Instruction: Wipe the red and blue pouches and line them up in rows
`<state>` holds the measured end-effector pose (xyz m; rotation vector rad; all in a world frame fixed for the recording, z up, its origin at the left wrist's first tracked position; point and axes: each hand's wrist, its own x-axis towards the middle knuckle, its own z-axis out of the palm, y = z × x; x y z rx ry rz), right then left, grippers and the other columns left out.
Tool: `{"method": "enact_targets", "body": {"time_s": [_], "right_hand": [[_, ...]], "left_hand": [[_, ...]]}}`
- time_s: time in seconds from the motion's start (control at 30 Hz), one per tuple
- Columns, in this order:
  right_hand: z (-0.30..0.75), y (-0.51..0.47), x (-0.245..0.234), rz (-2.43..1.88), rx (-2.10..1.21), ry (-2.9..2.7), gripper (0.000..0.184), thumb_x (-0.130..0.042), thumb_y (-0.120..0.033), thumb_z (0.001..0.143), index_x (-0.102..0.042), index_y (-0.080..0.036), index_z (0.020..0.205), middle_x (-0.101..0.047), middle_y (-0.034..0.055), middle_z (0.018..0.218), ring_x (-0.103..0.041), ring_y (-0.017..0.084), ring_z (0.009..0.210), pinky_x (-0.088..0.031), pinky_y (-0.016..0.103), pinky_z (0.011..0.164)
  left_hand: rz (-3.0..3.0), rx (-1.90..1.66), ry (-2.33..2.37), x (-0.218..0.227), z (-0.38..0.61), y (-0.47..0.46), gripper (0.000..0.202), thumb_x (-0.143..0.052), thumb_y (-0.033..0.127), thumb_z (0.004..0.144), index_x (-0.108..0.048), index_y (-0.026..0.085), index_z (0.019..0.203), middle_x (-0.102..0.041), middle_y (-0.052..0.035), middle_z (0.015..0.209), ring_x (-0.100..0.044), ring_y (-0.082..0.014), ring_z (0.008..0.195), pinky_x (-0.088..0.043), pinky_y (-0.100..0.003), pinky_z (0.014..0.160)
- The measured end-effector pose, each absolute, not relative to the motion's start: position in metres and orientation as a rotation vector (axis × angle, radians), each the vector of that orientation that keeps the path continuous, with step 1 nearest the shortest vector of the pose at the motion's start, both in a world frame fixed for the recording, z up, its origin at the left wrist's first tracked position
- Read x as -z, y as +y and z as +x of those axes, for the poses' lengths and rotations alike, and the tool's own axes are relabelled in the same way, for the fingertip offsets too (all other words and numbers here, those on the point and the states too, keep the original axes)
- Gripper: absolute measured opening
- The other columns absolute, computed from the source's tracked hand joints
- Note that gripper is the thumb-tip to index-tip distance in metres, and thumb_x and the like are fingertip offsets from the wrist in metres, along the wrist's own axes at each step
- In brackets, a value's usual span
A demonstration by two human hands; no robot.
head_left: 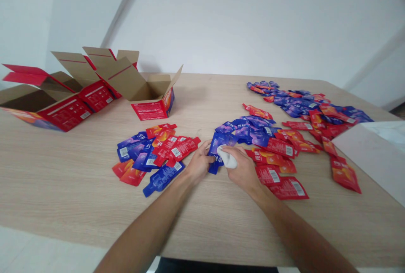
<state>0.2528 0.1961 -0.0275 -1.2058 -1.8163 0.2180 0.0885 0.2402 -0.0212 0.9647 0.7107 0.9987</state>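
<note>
My left hand grips the left edge of a blue spouted pouch, its spout end towards me. In my right hand is a bunched white cloth, pressed against the face of that same pouch. To the left lies a pile of red pouches and blue pouches, with one blue pouch at its near edge. Right of my hands, more blue pouches and red pouches overlap in a spread heap.
Open red cardboard boxes stand with flaps up at the back left of the wooden table. A larger heap of pouches runs along the back right. At the right edge is a white box or panel.
</note>
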Motion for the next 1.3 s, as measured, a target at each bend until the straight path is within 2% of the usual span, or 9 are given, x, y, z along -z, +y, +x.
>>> {"method": "enact_targets", "body": {"time_s": [0.07, 0.13, 0.3, 0.53, 0.7, 0.87, 1.03, 1.2, 1.3], "right_hand": [[0.251, 0.195, 0.028, -1.157, -0.248, -1.878, 0.061, -0.054, 0.004, 0.064, -0.068, -0.024, 0.116, -0.072, 0.0056, 0.116, -0.063, 0.025, 0.106, -0.056, 0.038, 0.089], [0.252, 0.196, 0.028, -1.18, -0.246, -1.878, 0.062, -0.053, 0.005, 0.063, -0.068, -0.024, 0.115, -0.073, 0.0053, 0.114, -0.063, 0.025, 0.104, -0.056, 0.038, 0.087], [0.259, 0.2, 0.026, -1.344, -0.118, -1.701, 0.057, -0.053, 0.002, 0.069, -0.067, -0.024, 0.117, -0.071, 0.0066, 0.119, -0.061, 0.027, 0.108, -0.052, 0.044, 0.094], [0.246, 0.192, 0.026, -1.101, -0.267, -1.955, 0.064, -0.052, 0.005, 0.063, -0.066, -0.024, 0.118, -0.072, 0.0038, 0.115, -0.061, 0.023, 0.108, -0.054, 0.036, 0.091], [0.255, 0.196, 0.022, -1.276, -0.093, -1.786, 0.06, -0.053, 0.004, 0.066, -0.065, -0.023, 0.119, -0.071, 0.0064, 0.12, -0.059, 0.026, 0.108, -0.052, 0.042, 0.094], [0.256, 0.197, 0.024, -1.209, -0.126, -1.85, 0.061, -0.052, 0.005, 0.069, -0.063, -0.024, 0.122, -0.069, 0.0062, 0.124, -0.057, 0.026, 0.112, -0.051, 0.042, 0.096], [0.241, 0.189, 0.029, -1.065, -0.359, -2.016, 0.071, -0.052, 0.007, 0.059, -0.063, -0.027, 0.121, -0.07, 0.004, 0.117, -0.058, 0.025, 0.111, -0.053, 0.04, 0.093], [0.241, 0.187, 0.026, -1.024, -0.446, -2.021, 0.07, -0.052, 0.006, 0.055, -0.066, -0.027, 0.115, -0.072, 0.0029, 0.11, -0.061, 0.024, 0.102, -0.055, 0.038, 0.086], [0.246, 0.186, 0.021, -1.046, -0.371, -1.942, 0.068, -0.053, 0.005, 0.055, -0.065, -0.026, 0.115, -0.072, 0.0037, 0.111, -0.063, 0.024, 0.102, -0.055, 0.038, 0.087]], "left_hand": [[0.896, -0.989, 0.593, 0.019, 0.088, 0.24, 0.084, -0.057, -0.004, 0.05, -0.058, 0.022, 0.13, -0.07, -0.0058, 0.115, -0.065, -0.0226, 0.101, -0.048, -0.027, 0.078], [0.893, -0.977, 0.534, 0.018, 0.088, 0.239, 0.091, -0.054, -0.007, 0.047, -0.058, 0.023, 0.133, -0.068, -0.0069, 0.125, -0.063, -0.0245, 0.112, -0.048, -0.027, 0.083], [0.967, -0.853, 0.463, 0.019, 0.089, 0.236, 0.096, -0.051, -0.009, 0.049, -0.057, 0.024, 0.139, -0.063, -0.0076, 0.136, -0.058, -0.0271, 0.122, -0.047, -0.028, 0.088], [0.986, -0.912, 0.487, 0.021, 0.088, 0.236, 0.099, -0.049, -0.009, 0.048, -0.057, 0.026, 0.14, -0.065, -0.0062, 0.133, -0.056, -0.026, 0.125, -0.045, -0.028, 0.092], [1.035, -0.87, 0.477, 0.021, 0.091, 0.234, 0.093, -0.049, -0.009, 0.049, -0.062, 0.023, 0.135, -0.064, -0.0075, 0.135, -0.056, -0.0275, 0.126, -0.044, -0.032, 0.097], [1.02, -0.895, 0.477, 0.021, 0.094, 0.232, 0.092, -0.049, -0.008, 0.048, -0.063, 0.022, 0.133, -0.066, -0.0073, 0.131, -0.058, -0.0266, 0.122, -0.044, -0.03, 0.095], [0.808, -0.994, 0.435, 0.014, 0.085, 0.236, 0.097, -0.048, -0.003, 0.042, -0.06, 0.024, 0.134, -0.068, -0.0068, 0.127, -0.066, -0.022, 0.099, -0.045, -0.023, 0.066], [0.668, -1.035, 0.58, 0.013, 0.088, 0.241, 0.058, -0.06, 0.012, 0.067, -0.066, 0.02, 0.124, -0.072, -0.0078, 0.11, -0.066, -0.0187, 0.084, -0.048, -0.026, 0.067], [0.696, -1.177, 0.747, 0.017, 0.092, 0.244, 0.049, -0.064, 0.012, 0.067, -0.069, 0.018, 0.116, -0.072, -0.0045, 0.096, -0.063, -0.0143, 0.076, -0.046, -0.023, 0.067]]}}
